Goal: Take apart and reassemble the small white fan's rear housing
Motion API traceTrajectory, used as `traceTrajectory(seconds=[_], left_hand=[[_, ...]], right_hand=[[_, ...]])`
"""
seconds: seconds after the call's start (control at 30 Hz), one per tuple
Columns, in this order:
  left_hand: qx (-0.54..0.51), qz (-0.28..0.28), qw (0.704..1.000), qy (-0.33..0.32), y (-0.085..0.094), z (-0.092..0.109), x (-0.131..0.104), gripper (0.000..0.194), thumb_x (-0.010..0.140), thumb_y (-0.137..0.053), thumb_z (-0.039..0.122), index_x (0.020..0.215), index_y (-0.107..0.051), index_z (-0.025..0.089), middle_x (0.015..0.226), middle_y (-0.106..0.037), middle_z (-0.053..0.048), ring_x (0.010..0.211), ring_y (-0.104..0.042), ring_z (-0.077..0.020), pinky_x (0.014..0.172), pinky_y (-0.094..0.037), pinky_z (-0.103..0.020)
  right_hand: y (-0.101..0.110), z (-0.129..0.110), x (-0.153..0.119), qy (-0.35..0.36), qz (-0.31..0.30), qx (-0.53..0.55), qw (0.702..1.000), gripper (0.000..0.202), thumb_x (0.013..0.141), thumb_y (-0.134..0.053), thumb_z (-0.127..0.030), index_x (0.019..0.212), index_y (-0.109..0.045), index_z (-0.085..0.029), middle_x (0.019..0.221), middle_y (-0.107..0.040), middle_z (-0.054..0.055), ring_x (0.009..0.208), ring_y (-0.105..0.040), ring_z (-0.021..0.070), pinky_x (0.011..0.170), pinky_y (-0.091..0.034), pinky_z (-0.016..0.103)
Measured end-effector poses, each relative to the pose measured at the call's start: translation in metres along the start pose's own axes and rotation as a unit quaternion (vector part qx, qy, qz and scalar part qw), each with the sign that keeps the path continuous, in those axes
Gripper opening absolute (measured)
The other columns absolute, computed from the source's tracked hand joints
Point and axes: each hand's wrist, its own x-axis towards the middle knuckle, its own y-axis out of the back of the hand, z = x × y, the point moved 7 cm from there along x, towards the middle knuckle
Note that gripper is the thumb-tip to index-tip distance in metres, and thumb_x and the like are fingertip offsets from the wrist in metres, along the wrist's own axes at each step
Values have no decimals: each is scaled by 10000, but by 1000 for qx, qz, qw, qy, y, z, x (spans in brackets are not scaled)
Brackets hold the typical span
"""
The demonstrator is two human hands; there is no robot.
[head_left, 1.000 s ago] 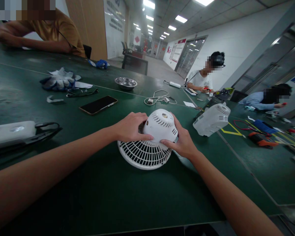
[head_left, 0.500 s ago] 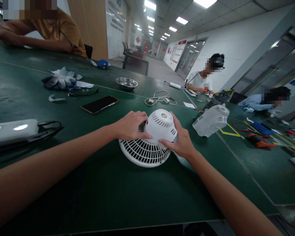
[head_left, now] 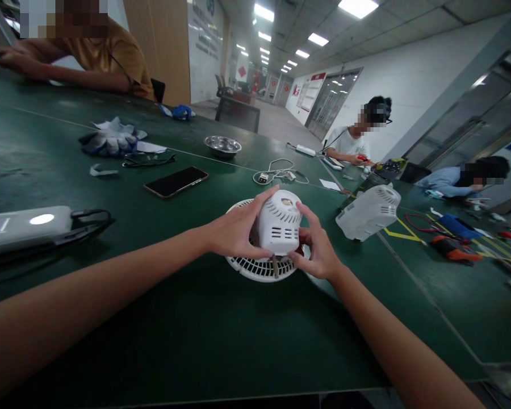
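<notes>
Both my hands grip a white vented fan motor cover (head_left: 280,222), standing over a round white fan grille (head_left: 249,268) that lies on the green table. My left hand (head_left: 238,230) wraps the cover's left side, thumb along its lower edge. On the other side, my right hand (head_left: 317,247) holds it with thumb low and index finger near the top. A gap shows under the cover's front edge, where a thin brownish metal piece (head_left: 276,267) stands above the grille. What lies inside the cover is mostly hidden.
A white vented housing (head_left: 368,213) stands to the right. Ahead lie a phone (head_left: 176,182), a white cable (head_left: 281,173) and a metal bowl (head_left: 222,146). Gloves (head_left: 111,138) are at far left, a white device (head_left: 28,227) nearer. An orange multimeter (head_left: 455,250) lies right. Several people sit around the table.
The cover has been turned and tilted, so its slotted side faces me and a gap shows beneath it. My left hand has shifted its hold; less of the grille shows.
</notes>
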Motion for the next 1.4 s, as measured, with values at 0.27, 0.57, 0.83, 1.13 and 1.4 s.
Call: traceTrajectory(seconds=[0.27,0.57,0.83,1.13,1.4], left_hand=[[38,21,999,4,-1,10,0,1158,727,-808,457,1617,-93,265,1498,-500,-206,1100,-660,-357,928,-558,-528],[57,4,998,30,-4,9,-1,1132,754,-773,487,1607,-71,240,1524,-454,-233,1201,-609,-407,999,-523,-587],[47,-12,999,11,-2,9,-1,1058,778,-774,539,1569,-129,256,1547,-436,-218,1282,-571,-421,1065,-493,-604],[40,-44,998,29,-3,-3,-1,1241,642,-865,642,1582,-139,282,1515,-463,-213,1274,-577,-468,1054,-493,-663],[34,-28,999,30,0,-1,-3,1184,644,-872,603,1563,-209,261,1510,-488,-209,1248,-607,-447,1044,-502,-632]], right_hand=[[-1,-2,2,-11,-8,21,1000,1028,794,-772,-311,1624,-167,-358,892,-715,10,569,-647,180,482,-563,341],[0,-4,2,-43,-5,19,999,969,799,-760,-326,1602,-219,-339,862,-715,-12,581,-668,174,490,-574,323],[-1,-4,3,-43,-13,13,999,936,783,-759,-300,1562,-241,-345,916,-724,1,653,-716,205,515,-591,332],[0,-10,4,-32,-33,-38,998,980,790,-782,-336,1574,-193,-341,995,-734,30,649,-695,199,517,-602,348],[-1,-13,4,-36,-30,-50,998,982,788,-777,-353,1588,-209,-339,1054,-740,56,660,-700,201,509,-603,346]])
